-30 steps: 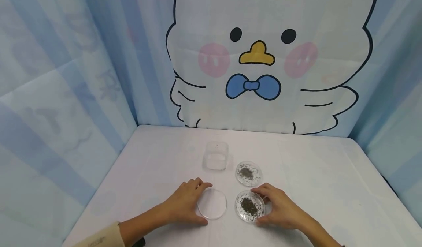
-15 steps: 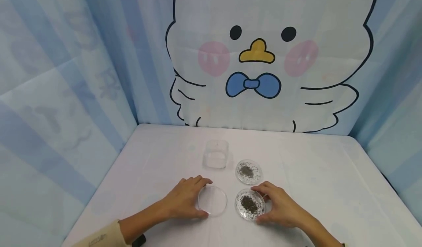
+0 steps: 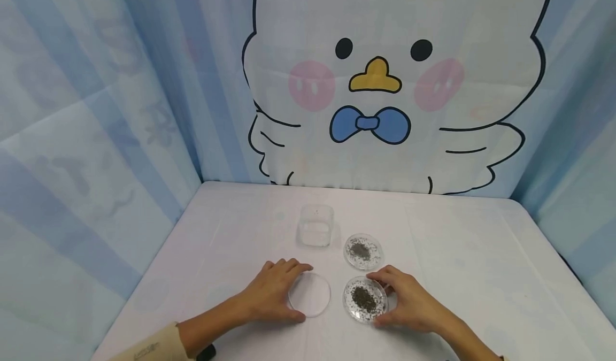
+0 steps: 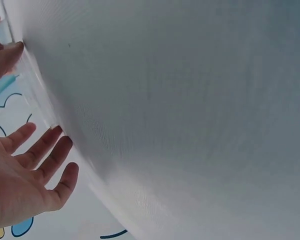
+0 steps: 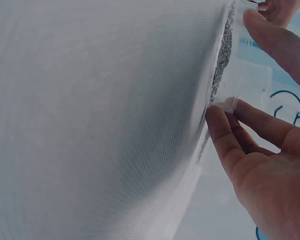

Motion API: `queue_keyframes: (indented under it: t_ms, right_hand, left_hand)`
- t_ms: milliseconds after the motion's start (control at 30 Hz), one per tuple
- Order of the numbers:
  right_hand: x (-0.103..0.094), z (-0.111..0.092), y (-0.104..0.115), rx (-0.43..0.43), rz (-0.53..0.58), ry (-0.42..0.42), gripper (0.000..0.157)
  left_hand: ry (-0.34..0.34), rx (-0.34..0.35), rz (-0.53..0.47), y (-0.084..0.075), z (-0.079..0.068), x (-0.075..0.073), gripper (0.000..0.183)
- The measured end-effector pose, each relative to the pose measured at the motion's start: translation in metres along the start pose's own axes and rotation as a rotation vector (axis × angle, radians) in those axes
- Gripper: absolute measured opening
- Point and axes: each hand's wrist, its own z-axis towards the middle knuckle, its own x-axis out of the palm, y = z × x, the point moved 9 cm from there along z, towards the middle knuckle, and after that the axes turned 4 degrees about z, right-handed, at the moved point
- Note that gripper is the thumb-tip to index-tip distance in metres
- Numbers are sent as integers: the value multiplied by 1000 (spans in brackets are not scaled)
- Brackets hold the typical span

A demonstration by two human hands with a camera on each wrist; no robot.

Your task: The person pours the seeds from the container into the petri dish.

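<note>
In the head view my left hand (image 3: pixel 271 291) spans the left side of a clear round dish or lid (image 3: pixel 310 315), thumb at its near edge and fingertips at its far edge. No contents show in it. My right hand (image 3: pixel 409 302) grips a clear petri dish (image 3: pixel 350 314) at its right side, thumb and fingers on opposite edges. A pile of dark flakes (image 3: pixel 363 299) lies inside. In the left wrist view the left fingers (image 4: pixel 55 160) are spread along the table. The right wrist view has the right thumb (image 5: pixel 277 40) and fingers (image 5: pixel 222 132) against the filled dish.
Just behind the gripped dish stands another petri dish (image 3: pixel 375 262) with greyish-brown flakes. A clear square box (image 3: pixel 315 225) stands farther back, left of it. White cloth (image 3: pixel 462 254) covers the table, with patterned curtains (image 3: pixel 86 163) at the back and sides.
Both hands stay almost in place. The left thumb sits slightly closer to the clear dish's near edge than one second ago. The dishes have barely moved.
</note>
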Motion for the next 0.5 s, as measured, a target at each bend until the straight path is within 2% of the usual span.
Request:
queue_keyframes:
  t_ms: [333,500]
  right_hand:
    - [2,-1,-3,15,3,11,86]
    - [0,-1,3,6,-2,13,86]
  left_hand:
    - [-25,1,55,6,1,6,84]
    - [-51,2,33,5,0,-5,78]
